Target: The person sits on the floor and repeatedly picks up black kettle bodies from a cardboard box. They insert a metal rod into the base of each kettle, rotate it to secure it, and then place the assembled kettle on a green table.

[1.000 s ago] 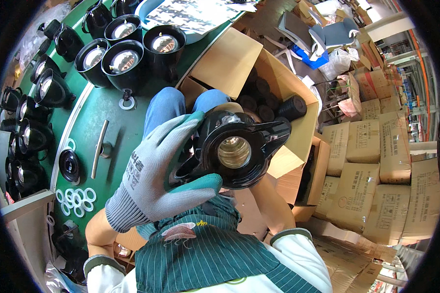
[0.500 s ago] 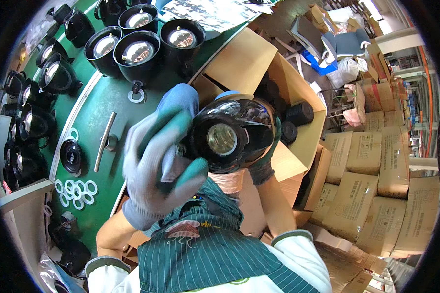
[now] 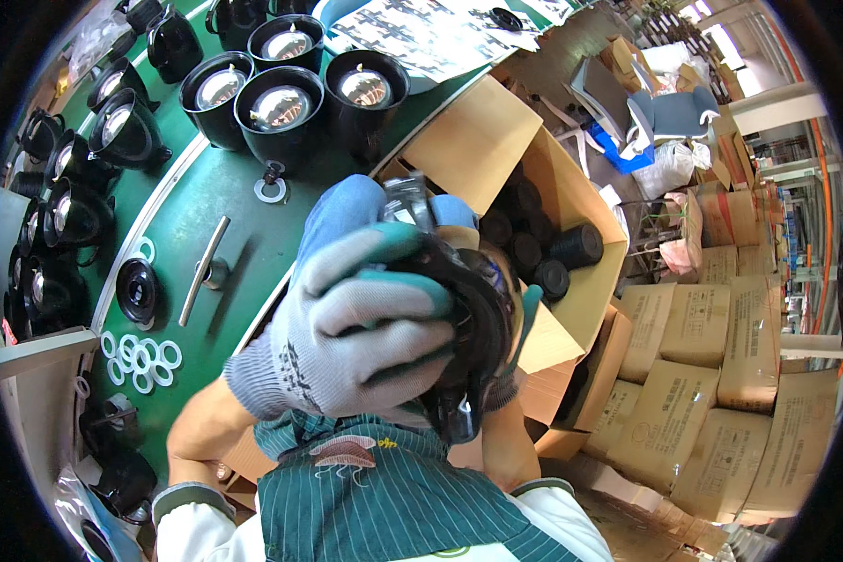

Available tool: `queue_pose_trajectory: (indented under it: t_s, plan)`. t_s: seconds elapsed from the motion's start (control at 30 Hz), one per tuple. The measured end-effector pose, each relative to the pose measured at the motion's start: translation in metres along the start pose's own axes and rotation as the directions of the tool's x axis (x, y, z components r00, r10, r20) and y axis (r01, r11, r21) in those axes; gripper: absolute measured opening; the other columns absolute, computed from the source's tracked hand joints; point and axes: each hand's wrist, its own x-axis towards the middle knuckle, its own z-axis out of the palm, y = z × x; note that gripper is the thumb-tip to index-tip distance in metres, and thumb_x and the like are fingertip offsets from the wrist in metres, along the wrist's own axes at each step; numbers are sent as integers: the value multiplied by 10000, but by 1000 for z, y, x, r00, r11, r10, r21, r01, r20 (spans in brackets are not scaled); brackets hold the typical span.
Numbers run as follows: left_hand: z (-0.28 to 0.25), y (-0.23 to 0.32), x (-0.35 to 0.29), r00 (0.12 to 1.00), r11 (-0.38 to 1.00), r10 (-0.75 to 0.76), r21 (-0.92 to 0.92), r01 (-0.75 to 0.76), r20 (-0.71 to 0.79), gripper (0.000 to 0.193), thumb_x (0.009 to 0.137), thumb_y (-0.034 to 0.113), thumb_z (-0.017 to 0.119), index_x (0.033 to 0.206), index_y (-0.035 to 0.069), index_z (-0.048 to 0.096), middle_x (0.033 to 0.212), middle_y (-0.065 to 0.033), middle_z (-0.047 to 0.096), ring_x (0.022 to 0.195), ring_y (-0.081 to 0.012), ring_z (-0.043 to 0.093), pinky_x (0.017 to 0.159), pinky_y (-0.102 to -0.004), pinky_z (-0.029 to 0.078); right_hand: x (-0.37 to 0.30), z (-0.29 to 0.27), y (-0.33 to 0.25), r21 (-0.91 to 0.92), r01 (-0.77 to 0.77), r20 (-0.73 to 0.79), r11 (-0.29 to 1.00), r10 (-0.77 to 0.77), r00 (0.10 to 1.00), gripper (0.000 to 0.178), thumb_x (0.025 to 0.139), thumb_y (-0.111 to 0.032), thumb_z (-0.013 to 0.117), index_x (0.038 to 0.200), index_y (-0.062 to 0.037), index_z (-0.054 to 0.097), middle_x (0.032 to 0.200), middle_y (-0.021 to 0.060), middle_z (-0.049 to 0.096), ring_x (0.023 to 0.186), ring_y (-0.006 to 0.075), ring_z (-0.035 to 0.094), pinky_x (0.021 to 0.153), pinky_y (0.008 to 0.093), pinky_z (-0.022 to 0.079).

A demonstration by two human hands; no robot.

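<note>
I have a glossy black vacuum jug (image 3: 459,412) in front of my chest, tilted, with its spout end low and toward me. My left hand (image 3: 365,318), in a grey and green work glove, is closed over its upper left side and hides the jug's mouth. Only a green gloved edge and a cuff of my right hand (image 3: 526,323) show, at the jug's right side; the rest is behind it. On the green table to the left lie a round black lid (image 3: 138,289), several white sealing rings (image 3: 142,361) and a metal T-shaped tool (image 3: 204,272).
Several upturned black jug bodies (image 3: 279,108) with shiny liners stand at the table's far side, more along its left. An open cardboard box (image 3: 590,300) with black round parts (image 3: 576,245) is on my right. Stacked cartons (image 3: 665,412) rise beyond it.
The jug has turned so its open mouth no longer faces me. My left hand has moved right and closed over it. My head view has shifted slightly.
</note>
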Motion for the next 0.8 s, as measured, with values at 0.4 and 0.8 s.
queue_pose_trajectory:
  t_s: [0.4,0.8]
  plan:
    - [-4,33,-13,957,982,-191,-40,187,-218,296,490,130,807,763,54,719,1009,-113,639,1180,-413,583,1015,-594,470,-41,-7,27,85,-268,37,960,266,963,497,1095,-245,483,1505,28,418,1503,197,502,1369,247,519,1122,416,478]
    - [-5,31,5,971,956,-124,-287,61,-207,328,440,242,645,724,79,665,876,-61,575,966,-315,648,952,-623,485,-58,30,20,252,-437,-35,863,460,887,547,1086,-354,450,1518,-19,433,1523,181,501,1345,278,548,1133,440,475]
